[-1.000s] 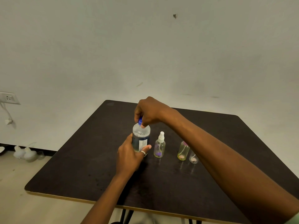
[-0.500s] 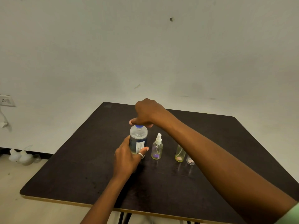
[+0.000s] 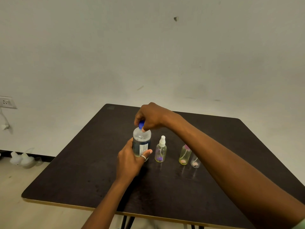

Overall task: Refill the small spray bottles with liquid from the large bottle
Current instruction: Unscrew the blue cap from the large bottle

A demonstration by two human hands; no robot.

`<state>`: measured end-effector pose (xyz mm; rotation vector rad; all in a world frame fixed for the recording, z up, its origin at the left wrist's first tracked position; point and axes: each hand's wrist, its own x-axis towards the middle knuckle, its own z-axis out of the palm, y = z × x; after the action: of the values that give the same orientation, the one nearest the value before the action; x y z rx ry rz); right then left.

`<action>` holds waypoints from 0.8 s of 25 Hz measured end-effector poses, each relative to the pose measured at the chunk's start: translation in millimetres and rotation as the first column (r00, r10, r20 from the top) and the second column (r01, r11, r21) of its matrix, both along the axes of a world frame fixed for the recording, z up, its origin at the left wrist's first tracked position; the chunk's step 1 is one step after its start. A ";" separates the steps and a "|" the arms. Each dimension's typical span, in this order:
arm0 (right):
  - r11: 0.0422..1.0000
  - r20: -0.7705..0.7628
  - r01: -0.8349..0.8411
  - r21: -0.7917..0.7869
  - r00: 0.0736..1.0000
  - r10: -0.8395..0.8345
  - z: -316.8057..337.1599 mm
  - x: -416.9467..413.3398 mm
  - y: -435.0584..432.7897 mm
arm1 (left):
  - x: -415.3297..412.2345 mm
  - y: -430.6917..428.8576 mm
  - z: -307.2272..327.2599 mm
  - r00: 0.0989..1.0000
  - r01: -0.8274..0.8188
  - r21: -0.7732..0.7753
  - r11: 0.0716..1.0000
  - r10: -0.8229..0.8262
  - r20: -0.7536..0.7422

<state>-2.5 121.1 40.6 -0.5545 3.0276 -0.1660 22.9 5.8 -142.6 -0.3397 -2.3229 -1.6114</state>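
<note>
Dark table [image 3: 82, 179] under a pale wall: left hand [image 3: 130, 161] wraps the big bottle [image 3: 141, 142] at centre, right hand [image 3: 151, 117] pinching its blue cap [image 3: 141, 125]; three small spray bottles [image 3: 160, 150] stand at its three o'clock.

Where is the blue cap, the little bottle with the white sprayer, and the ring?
blue cap [image 3: 141, 125], head view, on the cap's side showing below the fingers.
little bottle with the white sprayer [image 3: 160, 153], head view, on its clear body.
ring [image 3: 143, 157], head view, on the silver band.
</note>
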 end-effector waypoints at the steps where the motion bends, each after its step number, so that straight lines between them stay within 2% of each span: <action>1: 1.000 0.004 0.010 0.025 1.000 -0.010 -0.2 -0.7 1.7 | 0.2 0.0 0.1 1.000 0.003 0.002 1.000 -0.003 0.001; 6: 0.980 -0.119 0.199 0.014 0.973 -0.196 -0.9 -0.4 2.0 | -1.0 0.2 -2.9 1.000 -0.019 0.001 1.000 0.019 -0.011; 8: 0.973 -0.174 0.226 0.048 0.961 -0.214 -4.6 0.3 -4.8 | -2.4 0.5 -4.9 0.999 -0.025 -0.006 1.000 0.025 -0.023; 11: 0.978 -0.194 0.195 0.068 0.965 -0.179 -6.8 1.9 -11.2 | -2.9 0.8 -5.4 0.999 -0.034 -0.012 0.999 0.034 -0.022; 14: 0.993 -0.119 0.093 0.073 0.989 -0.084 -1.9 1.5 -7.3 | -3.5 0.6 -5.6 0.999 -0.036 -0.016 0.999 0.035 -0.023; 18: 1.000 -0.012 -0.014 -0.002 1.000 0.014 2.2 3.7 -1.5 | -3.1 0.2 -5.5 1.000 -0.015 -0.005 1.000 0.015 -0.010; 20: 0.999 0.013 -0.043 0.022 0.999 0.043 4.7 3.3 0.0 | -1.8 0.1 -3.5 1.000 -0.009 -0.004 1.000 0.009 -0.002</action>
<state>0.7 121.1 45.3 -0.6134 2.9993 -0.1323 21.1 5.9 -146.0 -0.3304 -2.3231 -1.6018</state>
